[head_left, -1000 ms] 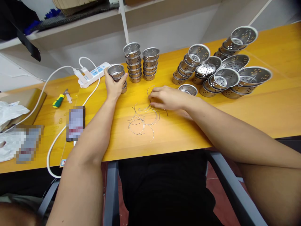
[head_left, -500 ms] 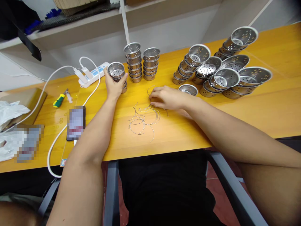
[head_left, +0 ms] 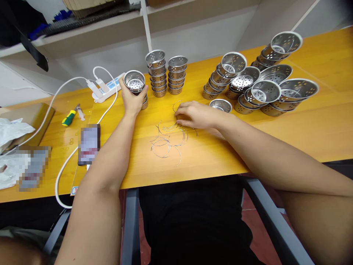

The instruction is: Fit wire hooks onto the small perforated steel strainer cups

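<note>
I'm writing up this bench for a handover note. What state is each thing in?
Left hand, wrapped around a cup stack
Gripped cup stack, nested, open at top
Right hand, lowered over wires, fingers bent; grip unclear
Curved wires, loose, scattered
Two back stacks, nested, upright
Power strip, two plugs in
Green-and-yellow handle, lying down

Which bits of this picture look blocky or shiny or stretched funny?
In the head view, the phone's screen is hidden by square blocks; in the head view, the table has a soft pale glare around the wires; in the head view, the rightmost cup looks stretched sideways, maybe by a wide lens.
</note>
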`<control>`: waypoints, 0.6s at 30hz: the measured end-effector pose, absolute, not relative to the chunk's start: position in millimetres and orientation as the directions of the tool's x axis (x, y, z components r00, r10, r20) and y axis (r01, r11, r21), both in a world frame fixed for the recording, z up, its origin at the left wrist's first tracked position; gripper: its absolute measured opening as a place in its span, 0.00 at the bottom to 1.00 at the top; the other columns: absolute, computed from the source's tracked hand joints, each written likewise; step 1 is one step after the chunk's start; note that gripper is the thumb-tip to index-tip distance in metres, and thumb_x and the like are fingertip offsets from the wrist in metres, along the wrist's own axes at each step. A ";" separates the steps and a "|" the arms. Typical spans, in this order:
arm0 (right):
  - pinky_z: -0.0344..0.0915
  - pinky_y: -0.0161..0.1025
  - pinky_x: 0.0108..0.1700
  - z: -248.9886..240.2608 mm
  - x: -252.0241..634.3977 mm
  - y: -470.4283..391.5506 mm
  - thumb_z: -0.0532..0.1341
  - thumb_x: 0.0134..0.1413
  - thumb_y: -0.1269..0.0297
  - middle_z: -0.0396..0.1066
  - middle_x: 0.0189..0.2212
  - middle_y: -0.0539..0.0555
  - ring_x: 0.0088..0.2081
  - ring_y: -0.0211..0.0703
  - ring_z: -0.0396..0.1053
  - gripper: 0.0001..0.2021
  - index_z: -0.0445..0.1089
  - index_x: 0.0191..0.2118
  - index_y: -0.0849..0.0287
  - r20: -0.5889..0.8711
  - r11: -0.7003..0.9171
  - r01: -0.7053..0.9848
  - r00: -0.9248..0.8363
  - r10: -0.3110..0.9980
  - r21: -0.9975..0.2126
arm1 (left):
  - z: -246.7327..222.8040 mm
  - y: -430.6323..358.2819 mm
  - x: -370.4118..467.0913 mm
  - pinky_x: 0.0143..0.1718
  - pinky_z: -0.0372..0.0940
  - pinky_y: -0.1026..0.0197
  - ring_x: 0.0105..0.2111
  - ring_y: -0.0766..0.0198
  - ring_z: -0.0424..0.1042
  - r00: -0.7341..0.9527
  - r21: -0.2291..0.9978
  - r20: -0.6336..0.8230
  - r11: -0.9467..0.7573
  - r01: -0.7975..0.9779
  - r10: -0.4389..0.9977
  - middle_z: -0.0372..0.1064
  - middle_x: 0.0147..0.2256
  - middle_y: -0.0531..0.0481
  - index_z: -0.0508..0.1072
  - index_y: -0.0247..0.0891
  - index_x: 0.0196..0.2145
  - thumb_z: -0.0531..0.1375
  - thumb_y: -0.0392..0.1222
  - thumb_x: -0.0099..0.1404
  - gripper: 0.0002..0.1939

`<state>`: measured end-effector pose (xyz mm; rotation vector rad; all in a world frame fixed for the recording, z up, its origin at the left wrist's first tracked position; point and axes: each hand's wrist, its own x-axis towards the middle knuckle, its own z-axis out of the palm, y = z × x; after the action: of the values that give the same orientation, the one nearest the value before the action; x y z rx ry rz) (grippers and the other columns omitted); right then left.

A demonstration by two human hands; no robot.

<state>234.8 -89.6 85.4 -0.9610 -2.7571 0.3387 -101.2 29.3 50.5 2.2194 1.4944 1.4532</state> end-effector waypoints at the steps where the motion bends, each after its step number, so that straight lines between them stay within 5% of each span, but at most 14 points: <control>1: 0.73 0.59 0.61 85.2 234.7 -89.6 0.62 0.77 0.55 0.82 0.56 0.70 0.56 0.66 0.80 0.18 0.83 0.56 0.61 0.117 0.761 0.583 -0.767 0.631 -0.283 | 50.2 29.0 -100.3 0.81 0.59 0.34 0.77 0.60 0.67 0.044 0.541 0.663 -0.518 0.662 0.748 0.75 0.71 0.43 0.62 0.45 0.64 0.49 0.92 0.71 0.50; 4: 0.73 0.58 0.61 83.9 234.7 -89.0 0.62 0.77 0.54 0.82 0.55 0.68 0.56 0.64 0.80 0.17 0.83 0.56 0.59 0.126 0.765 0.582 -0.767 0.629 -0.276 | 47.7 28.9 -97.6 0.80 0.63 0.37 0.74 0.57 0.71 -0.029 0.573 0.684 -0.512 0.640 0.729 0.76 0.68 0.43 0.63 0.47 0.63 0.54 0.95 0.64 0.53; 11: 0.73 0.55 0.58 88.1 235.0 -91.3 0.61 0.78 0.53 0.83 0.55 0.66 0.54 0.61 0.80 0.17 0.83 0.56 0.57 0.120 0.740 0.629 -0.737 0.665 -0.239 | 44.0 27.8 -97.2 0.78 0.63 0.37 0.73 0.60 0.70 -0.079 0.596 0.676 -0.481 0.643 0.732 0.77 0.66 0.45 0.64 0.45 0.59 0.57 0.94 0.65 0.51; 18: 0.71 0.51 0.46 103.6 235.4 -97.2 0.64 0.77 0.52 0.87 0.51 0.65 0.48 0.62 0.83 0.18 0.82 0.58 0.58 0.017 0.498 0.843 -0.505 0.863 -0.202 | 54.4 21.8 -97.1 0.84 0.47 0.34 0.86 0.61 0.51 -0.014 0.576 0.663 -0.499 0.648 0.748 0.81 0.64 0.47 0.68 0.44 0.49 0.49 0.90 0.73 0.43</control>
<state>235.4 -97.2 103.6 -1.4975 -2.6171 0.2543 -97.1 21.8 54.4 2.1340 1.5174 1.5495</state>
